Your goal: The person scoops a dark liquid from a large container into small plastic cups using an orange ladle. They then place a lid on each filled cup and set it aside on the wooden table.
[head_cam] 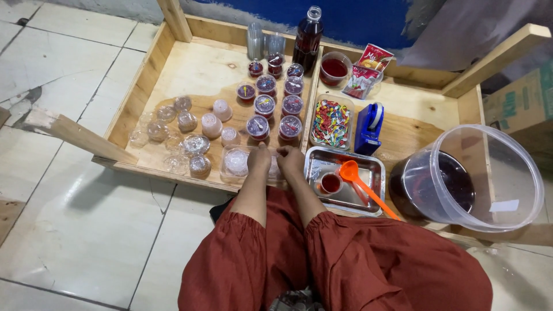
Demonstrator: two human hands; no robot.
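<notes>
Hands meet at lower centre of the frame, over the near edge of the wooden tray (190, 63). My left hand (259, 158) and right hand (291, 160) sit side by side, touching a clear plastic container (236, 163) that rests against the tray's front rail. I note both sets of fingers curled downward and close together; what they pinch is hidden beneath them, so I cannot tell whether anything is gripped. Directly above the hands stand rows of sealed red-filled cups (290, 126). Empty clear cups (196, 144) lie scattered to the left. A metal pan (368, 167) with an orange spoon (360, 181) lies to the right.
</notes>
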